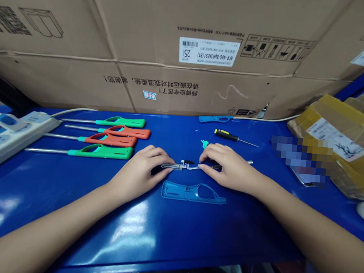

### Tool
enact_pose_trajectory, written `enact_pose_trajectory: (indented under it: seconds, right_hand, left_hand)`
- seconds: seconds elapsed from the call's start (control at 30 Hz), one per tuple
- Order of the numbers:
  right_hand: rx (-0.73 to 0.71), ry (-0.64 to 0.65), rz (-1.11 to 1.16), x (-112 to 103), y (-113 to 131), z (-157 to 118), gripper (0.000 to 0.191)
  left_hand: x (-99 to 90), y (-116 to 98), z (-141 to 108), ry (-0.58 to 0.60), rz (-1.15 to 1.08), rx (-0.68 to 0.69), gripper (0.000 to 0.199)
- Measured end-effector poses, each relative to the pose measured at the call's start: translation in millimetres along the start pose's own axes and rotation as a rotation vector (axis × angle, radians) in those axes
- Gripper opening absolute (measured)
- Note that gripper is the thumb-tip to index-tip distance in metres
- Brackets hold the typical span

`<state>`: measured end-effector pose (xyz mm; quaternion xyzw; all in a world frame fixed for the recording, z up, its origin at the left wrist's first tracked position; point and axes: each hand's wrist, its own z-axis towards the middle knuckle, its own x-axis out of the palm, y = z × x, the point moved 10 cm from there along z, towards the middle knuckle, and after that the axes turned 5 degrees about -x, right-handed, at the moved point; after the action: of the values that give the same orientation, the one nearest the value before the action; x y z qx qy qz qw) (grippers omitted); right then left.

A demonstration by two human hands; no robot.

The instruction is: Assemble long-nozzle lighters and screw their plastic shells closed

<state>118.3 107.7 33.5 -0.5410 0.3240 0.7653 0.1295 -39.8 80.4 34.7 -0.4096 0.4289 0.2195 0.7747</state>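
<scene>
My left hand (144, 169) pinches one end of a small dark, clear-edged lighter fuel tank (172, 166). A thin white wire (193, 168) and a small black part (188, 162) sit at its other end. My right hand (227, 164) has thumb and fingers closed around the wire side, with a dark piece partly hidden beneath the palm and a metal tip (250, 162) showing beyond it. Below both hands lies a blue lighter half-shell (183, 192), its inside facing up. A small green trigger piece (204, 144) rests just behind my right fingers.
Several green and orange long lighters (110, 151) lie at left beside a white power strip (6, 138). Behind are another blue half-shell (215, 119) and a black-yellow screwdriver (229, 135). A phone (303, 164) and taped package (343, 142) are at right; a large carton (154, 83) stands behind.
</scene>
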Motion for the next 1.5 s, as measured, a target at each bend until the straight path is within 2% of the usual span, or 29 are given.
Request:
enact_pose_trajectory:
  seconds: [0.13,0.3,0.43,0.67,0.77,0.97,1.07,1.2,1.37,1.5]
  right_hand:
    - [0.066,-0.069,0.003,5,-5,4,0.011]
    - [0.109,-0.121,0.135,9,-7,10,0.004]
    - [0.09,-0.143,0.141,7,-4,12,0.008]
    - [0.046,-0.213,0.056,-4,-5,8,0.005]
    - [0.036,-0.213,0.083,-4,-5,7,0.005]
    - [-0.053,-0.369,0.089,-22,5,2,0.003]
    - [-0.123,-0.318,0.001,-21,14,2,0.004]
    - [-0.105,-0.209,-0.078,-13,13,4,0.004]
    - [-0.083,-0.157,-0.09,-8,11,4,0.003]
    - [-0.103,-0.133,-0.094,-6,15,4,0.004]
  left_hand:
    - [2.4,-2,1,-0.023,-0.077,0.001,0.016]
    - [6.6,-12,3,-0.021,-0.108,0.054,0.017]
    - [6.1,-15,3,-0.036,-0.103,0.073,0.017]
    - [-9.4,-21,0,-0.134,-0.049,0.116,0.019]
    - [-9.1,-25,-1,-0.123,-0.038,0.154,0.02]
    - [0.6,-25,-3,-0.048,-0.051,0.187,0.021]
    - [1.7,-22,-2,-0.043,-0.07,0.169,0.021]
    - [-3.9,-21,-2,-0.09,-0.098,0.155,0.02]
    - [-5.8,-24,-2,-0.122,-0.094,0.189,0.021]
    - [0.6,-21,0,-0.08,-0.091,0.152,0.019]
